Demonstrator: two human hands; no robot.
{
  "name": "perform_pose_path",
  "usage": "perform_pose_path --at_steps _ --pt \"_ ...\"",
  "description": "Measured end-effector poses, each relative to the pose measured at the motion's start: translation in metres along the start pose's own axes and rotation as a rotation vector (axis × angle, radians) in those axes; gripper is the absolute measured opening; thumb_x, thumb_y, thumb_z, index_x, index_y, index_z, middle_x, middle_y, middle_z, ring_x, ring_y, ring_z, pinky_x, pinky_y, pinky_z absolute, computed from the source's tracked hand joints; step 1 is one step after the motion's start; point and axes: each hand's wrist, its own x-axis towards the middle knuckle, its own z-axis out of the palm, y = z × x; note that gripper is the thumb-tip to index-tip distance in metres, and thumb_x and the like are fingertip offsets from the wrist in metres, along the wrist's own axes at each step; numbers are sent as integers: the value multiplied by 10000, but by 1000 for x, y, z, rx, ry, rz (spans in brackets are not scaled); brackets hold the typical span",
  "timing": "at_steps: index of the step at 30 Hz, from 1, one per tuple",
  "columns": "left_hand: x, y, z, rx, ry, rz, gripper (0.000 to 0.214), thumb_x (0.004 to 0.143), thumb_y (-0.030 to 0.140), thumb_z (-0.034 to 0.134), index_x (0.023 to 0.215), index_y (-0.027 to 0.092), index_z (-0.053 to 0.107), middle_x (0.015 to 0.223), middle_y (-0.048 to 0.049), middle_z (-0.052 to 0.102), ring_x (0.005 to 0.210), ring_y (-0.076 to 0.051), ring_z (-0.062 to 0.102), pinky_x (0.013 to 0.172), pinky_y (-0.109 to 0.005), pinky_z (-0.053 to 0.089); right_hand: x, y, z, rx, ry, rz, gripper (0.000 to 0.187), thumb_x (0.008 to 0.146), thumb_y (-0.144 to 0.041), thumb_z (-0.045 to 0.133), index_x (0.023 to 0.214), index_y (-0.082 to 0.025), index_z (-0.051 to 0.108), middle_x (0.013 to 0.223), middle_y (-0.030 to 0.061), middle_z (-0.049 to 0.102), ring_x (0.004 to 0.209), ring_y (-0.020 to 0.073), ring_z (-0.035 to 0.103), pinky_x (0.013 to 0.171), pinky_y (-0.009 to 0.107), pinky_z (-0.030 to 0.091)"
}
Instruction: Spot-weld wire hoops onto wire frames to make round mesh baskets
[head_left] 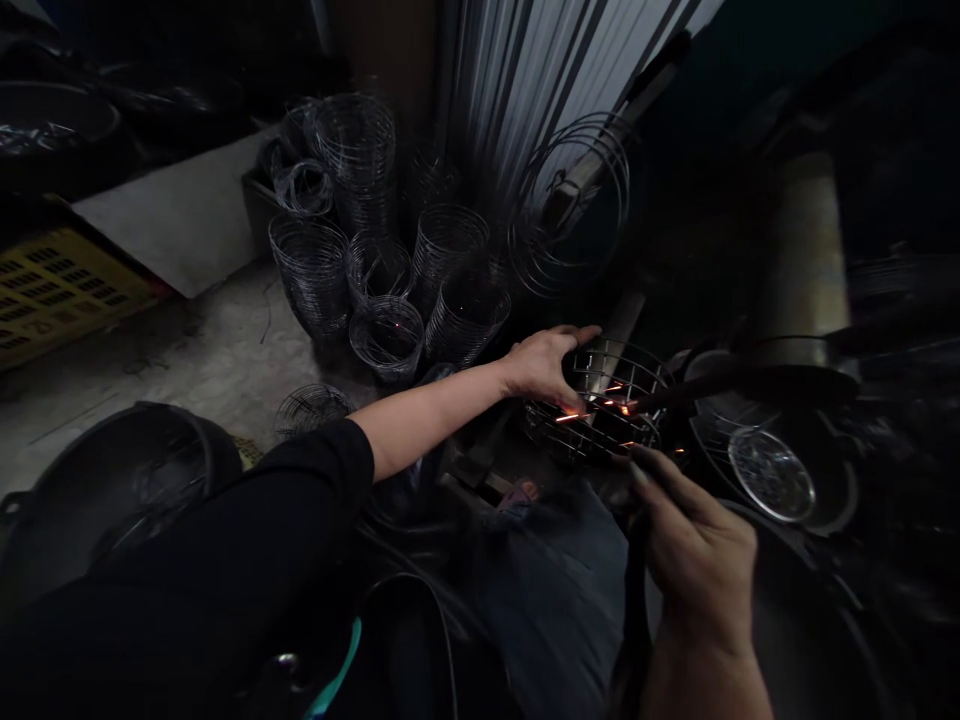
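A round wire basket (630,375) with spaced rings and uprights sits in front of me, with orange sparks flying at its near side. My left hand (547,365) reaches across and is wrapped on the basket's left side, thumb and fingers on its wires. The tip of a dark bar (705,385) coming in from the right meets the basket at the glowing spot. Below and right of the basket, my right hand (694,545) is closed in a pinch, its fingertips close to the basket's lower edge. What it pinches is too dark to make out.
Stacks of wire rings (311,280) stand on the concrete floor (217,330) at the left. Loose wire coils (570,200) hang at the back. A black tub (187,440) is at lower left, a yellow crate (60,280) far left. At right, a round wire piece (772,475) lies in a container.
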Motion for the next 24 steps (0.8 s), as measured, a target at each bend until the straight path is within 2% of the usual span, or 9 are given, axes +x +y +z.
perform_pose_path --at_steps 3,6,9,11,13,15,18,21,24 --pt "-14 -26 11 -155 82 -31 1368 293 351 919 1488 155 282 1539 -176 298 1446 -372 228 1184 -510 237 -11 14 -2 -100 -179 27 564 702 -428 772 1200 -182 669 1088 99 712 975 257 679 866 402 555" --pt "-33 -48 27 -522 86 -194 1234 350 315 911 1438 111 365 1406 -195 478 1332 -342 423 1107 -492 366 -24 7 2 -244 -275 -168 449 747 -424 715 1135 -198 705 1052 88 723 962 255 688 839 374 570" --pt "-53 -53 33 -736 139 -272 1033 377 294 903 1313 99 510 1237 -150 602 1188 -300 545 1028 -459 448 -37 -21 8 -302 -315 -400 294 828 -424 653 1009 -215 754 918 74 743 829 227 715 721 303 591" --pt "-69 -44 26 -672 209 -234 1069 312 297 920 1291 108 532 1265 -143 570 1212 -304 520 1041 -456 437 -43 -44 11 -283 -365 -500 247 850 -400 649 984 -226 761 879 61 745 772 205 719 664 259 585" --pt "-87 -30 15 -515 212 -139 1121 281 330 928 1309 128 528 1299 -138 524 1232 -310 499 1065 -465 418 -45 -61 13 -232 -442 -523 214 868 -359 637 987 -231 762 881 54 746 757 189 718 644 235 575" --pt "-105 -13 6 -338 172 -35 1133 281 360 925 1322 153 528 1290 -122 504 1216 -310 504 1077 -468 410 -42 -69 16 -190 -527 -460 211 878 -346 618 983 -235 764 854 47 744 725 177 710 624 228 563" --pt "-123 8 3 -155 129 36 1124 308 385 902 1344 181 517 1253 -109 506 1167 -314 530 1052 -474 438 -33 -66 23 -195 -608 -289 238 883 -374 582 901 -236 775 770 35 729 669 168 689 587 232 537" --pt "-129 19 9 -57 131 55 1116 363 429 871 1374 148 492 1255 -139 502 1166 -328 526 1036 -485 446 -26 -54 26 -372 -557 -251 276 893 -378 539 880 -230 771 795 40 731 698 181 686 608 260 525" --pt "-127 22 15 5 123 51 1112 380 436 858 1389 158 483 1285 -155 493 1197 -345 506 1039 -505 431 -28 -46 22 -686 -433 -418 291 896 -328 509 990 -208 756 838 61 731 733 208 674 637 307 508"
